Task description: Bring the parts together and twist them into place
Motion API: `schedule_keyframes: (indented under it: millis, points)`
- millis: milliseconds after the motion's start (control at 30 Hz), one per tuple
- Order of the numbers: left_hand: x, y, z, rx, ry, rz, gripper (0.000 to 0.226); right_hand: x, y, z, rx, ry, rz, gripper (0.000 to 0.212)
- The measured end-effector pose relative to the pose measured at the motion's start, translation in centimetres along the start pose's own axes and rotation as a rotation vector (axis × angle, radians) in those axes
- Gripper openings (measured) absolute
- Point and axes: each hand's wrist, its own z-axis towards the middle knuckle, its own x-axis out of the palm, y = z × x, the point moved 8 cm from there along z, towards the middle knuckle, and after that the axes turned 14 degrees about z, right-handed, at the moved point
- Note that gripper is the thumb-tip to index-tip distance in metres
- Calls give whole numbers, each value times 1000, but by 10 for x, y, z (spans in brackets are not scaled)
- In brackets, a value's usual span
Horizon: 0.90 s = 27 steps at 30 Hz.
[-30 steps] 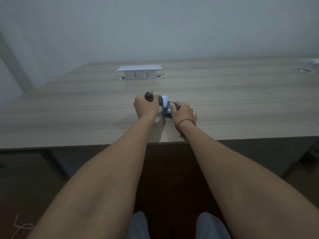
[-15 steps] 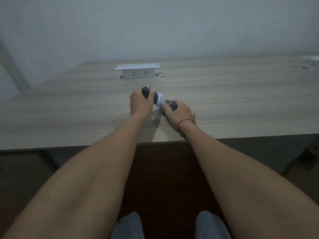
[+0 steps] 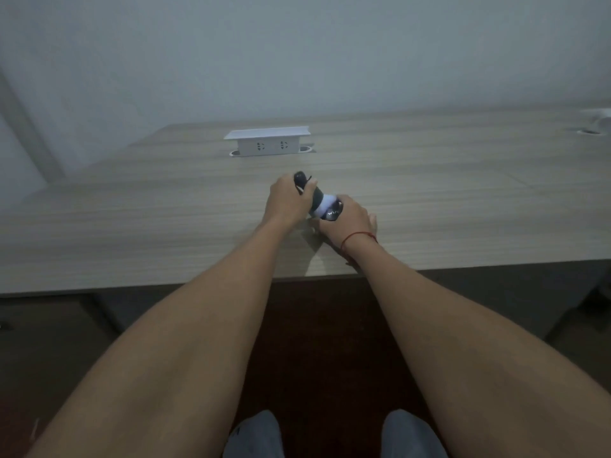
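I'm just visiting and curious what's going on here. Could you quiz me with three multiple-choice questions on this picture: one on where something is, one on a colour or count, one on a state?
1. Where does the white socket box stand?
A. on the table, beyond the hands
B. on the floor
C. in the person's lap

2. What colour is the string on the right wrist?
A. green
B. red
C. yellow

3. What are the hands doing?
A. lying flat and idle
B. both gripping one black and white object
C. pointing at the wall

Answers:
1 A, the box sits on the wooden table farther off than the hands.
2 B, a thin red string circles that wrist.
3 B, the left hand and the right hand curl round the black and white object.
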Motion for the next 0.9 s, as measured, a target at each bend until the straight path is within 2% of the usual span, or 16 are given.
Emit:
schedule_keyframes:
  millis: [100,233,367,533,667,800,900]
  points:
    - [-4,3,2,-10,-42,132,43,-2,0,1,2,-15,5,41]
    - [2,-4,4,64,-15,33,36,-3,-2,2,19,-42,1,39]
    - [-4,8,2,-6,-50,158,39,-6,-3,0,49,-18,5,45]
    - [1,10,-2,-28,-43,-92,36,-8,-2,-1,46,-30,18,42]
    - [-3,24,-7,-129,-83,20,32,-9,-2,-2,67,-12,46,52]
    - [-1,13,-3,-68,-24,-182,36,-5,-4,2,60,-33,40,46]
    - [10,1,-5,-27,37,-106,35,-2,-4,2,61,-27,59,38]
